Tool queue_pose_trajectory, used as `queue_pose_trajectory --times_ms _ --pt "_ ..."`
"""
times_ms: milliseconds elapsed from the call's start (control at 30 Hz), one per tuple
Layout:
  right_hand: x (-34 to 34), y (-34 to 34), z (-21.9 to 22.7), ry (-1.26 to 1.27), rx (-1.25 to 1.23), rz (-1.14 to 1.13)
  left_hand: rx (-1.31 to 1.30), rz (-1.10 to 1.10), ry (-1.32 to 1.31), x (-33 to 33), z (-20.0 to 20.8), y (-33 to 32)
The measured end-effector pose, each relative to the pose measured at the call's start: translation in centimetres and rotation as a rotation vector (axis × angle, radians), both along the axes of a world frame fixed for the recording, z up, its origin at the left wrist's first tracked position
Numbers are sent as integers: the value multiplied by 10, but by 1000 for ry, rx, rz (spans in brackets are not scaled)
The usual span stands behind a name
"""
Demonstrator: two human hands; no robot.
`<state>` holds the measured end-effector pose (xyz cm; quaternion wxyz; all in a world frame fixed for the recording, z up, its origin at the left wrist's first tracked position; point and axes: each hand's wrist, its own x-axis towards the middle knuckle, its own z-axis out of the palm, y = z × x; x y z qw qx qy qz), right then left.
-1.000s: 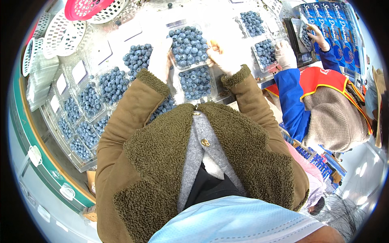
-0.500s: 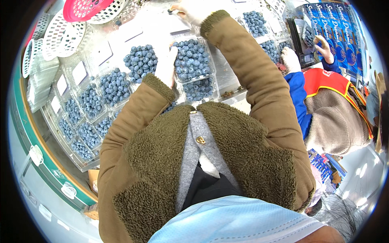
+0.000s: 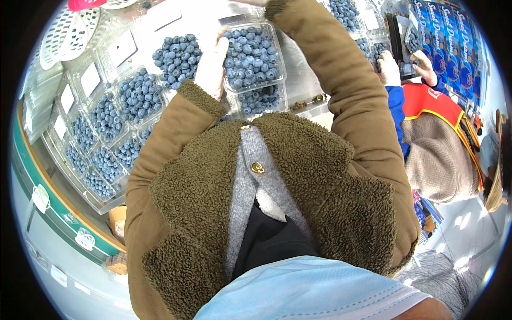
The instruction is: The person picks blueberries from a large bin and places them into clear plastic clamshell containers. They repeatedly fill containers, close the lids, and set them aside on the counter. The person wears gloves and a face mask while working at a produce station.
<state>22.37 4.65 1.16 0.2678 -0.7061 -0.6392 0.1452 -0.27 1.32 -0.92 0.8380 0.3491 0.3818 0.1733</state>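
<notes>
Near the top middle of the view, on a shiny metal surface (image 3: 300,64), sits a clear plastic box heaped with blue-black berries (image 3: 252,57). Its near edge overlaps a second clear berry-filled box (image 3: 258,100). The left hand, in a pale glove (image 3: 211,66), touches the first box's left wall, fingers stretched along it; glare hides whether they grip. The right hand (image 3: 255,2) is mostly cut off at the upper edge, so its fingers' opening and any hold cannot be told. Left of the left hand lie more open clear berry boxes (image 3: 140,95) and white perforated plastic baskets (image 3: 66,37). Rightward, a co-worker's gloved hand (image 3: 390,70) is beside a dark scale (image 3: 406,70).
</notes>
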Motion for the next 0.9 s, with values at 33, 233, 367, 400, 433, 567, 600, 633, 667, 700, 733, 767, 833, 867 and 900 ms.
queue_pose_trajectory --times_ms 33,233,367,400,433,567,600,633,667,700,733,767,833,867,900 --pt "5 -14 13 178 -9 -50 -6 -14 -75 -2 2 2" --pt "1 -132 51 467 -7 -182 -75 36 -149 -6 7 6" --pt "-26 -165 28 789 50 -145 -156 -48 -245 -8 17 6" --pt "-32 -169 23 888 100 -131 -128 -63 -257 -8 20 4" --pt "-36 -170 18 930 108 -134 -105 -67 -266 -9 23 5" --pt "-49 -175 16 1051 161 -138 -106 -30 -234 -11 32 4" --pt "-50 -176 17 1065 169 -142 -109 -37 -247 -12 32 4" --pt "-52 -178 21 1078 176 -145 -98 -52 -285 -13 33 3" --pt "-51 -178 24 991 185 -151 -92 -44 -281 -12 33 3" --pt "-52 -180 28 904 191 -162 -92 -37 -275 -13 35 3" --pt "-52 -181 30 818 197 -172 -92 -30 -256 -14 36 3" --pt "-51 -182 33 769 158 -190 -93 -23 -238 -15 37 3" --pt "-47 -180 38 663 91 -213 -86 -21 -168 -18 42 6" --pt "-47 -175 40 661 196 -161 -55 4 -167 -18 43 5" --pt "-45 -169 43 534 235 -128 -10 66 -149 -17 44 7"
